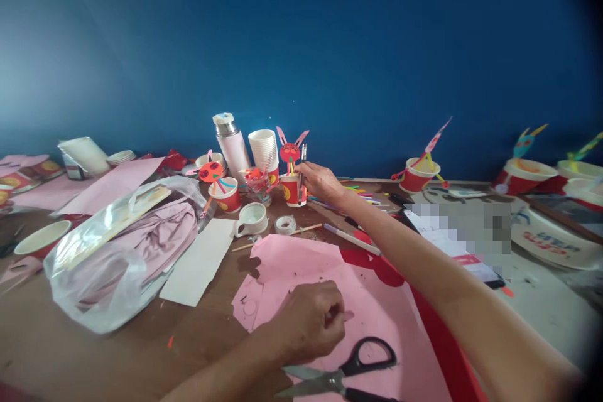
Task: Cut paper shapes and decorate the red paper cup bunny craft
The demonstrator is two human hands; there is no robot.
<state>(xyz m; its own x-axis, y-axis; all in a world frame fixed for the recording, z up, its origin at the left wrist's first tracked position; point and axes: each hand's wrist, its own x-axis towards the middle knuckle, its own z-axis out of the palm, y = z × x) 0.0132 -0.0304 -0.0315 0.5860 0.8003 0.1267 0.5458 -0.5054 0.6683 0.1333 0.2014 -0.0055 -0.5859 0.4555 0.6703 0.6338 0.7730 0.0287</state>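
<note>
Pink paper in a large, flat sheet (301,257) lies on the brown table (132,358), its edges irregular and small shapes drawn at its left corner, so some cutting appears done and some paper remains uncut. Behind it, a red paper rabbit face with pink ears (290,154) stands in a red-and-white paper cup (289,195); judging by its eyes, ears and coloured stem, it looks nearly complete. At least 2 more paper figures seem assembled: a red round face with black eyes (211,172) to the left and a pale blue face with yellow ears (524,146) far right.

The right hand (320,180) reaches to the rabbit's cup, its fingers bent and apparently gripping a slim dark pen (302,182) held upright against the cup's front. The left hand (313,319) is loosely curled above the pink sheet, a small pink paper scrap (348,315) poking out at its fingertips, seemingly pinched. Steel scissors with black handles (334,380) lie open just beside that hand, untouched.
</note>
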